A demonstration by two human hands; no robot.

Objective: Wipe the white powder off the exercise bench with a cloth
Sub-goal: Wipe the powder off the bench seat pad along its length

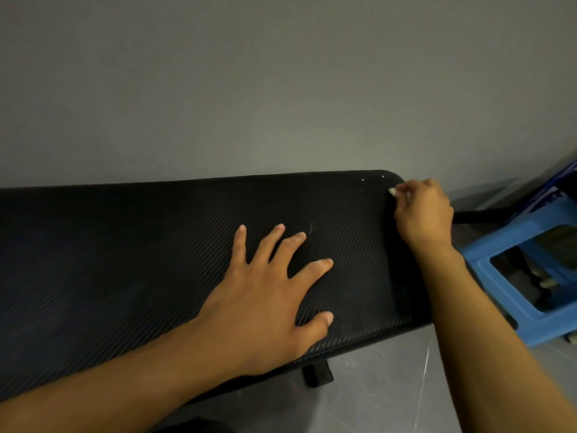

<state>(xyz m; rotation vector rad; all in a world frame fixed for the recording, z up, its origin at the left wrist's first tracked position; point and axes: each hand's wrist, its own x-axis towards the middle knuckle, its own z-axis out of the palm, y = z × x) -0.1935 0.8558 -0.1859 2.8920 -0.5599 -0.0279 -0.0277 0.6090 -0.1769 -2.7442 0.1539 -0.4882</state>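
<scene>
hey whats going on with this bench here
A person is cleaning a black exercise bench. The left hand lies flat on the pad with its fingers spread. The right hand is at the far right corner, with a small white bit of cloth showing from its grip. A few white specks of powder sit near that corner, and the rest of the pad looks mostly clean. A blue stool stands beside the bench's end.

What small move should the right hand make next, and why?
Probably sweep the cloth in the right hand a little toward the far edge: white specks lie on the bench just beyond it, while the left hand rests flat.
</scene>
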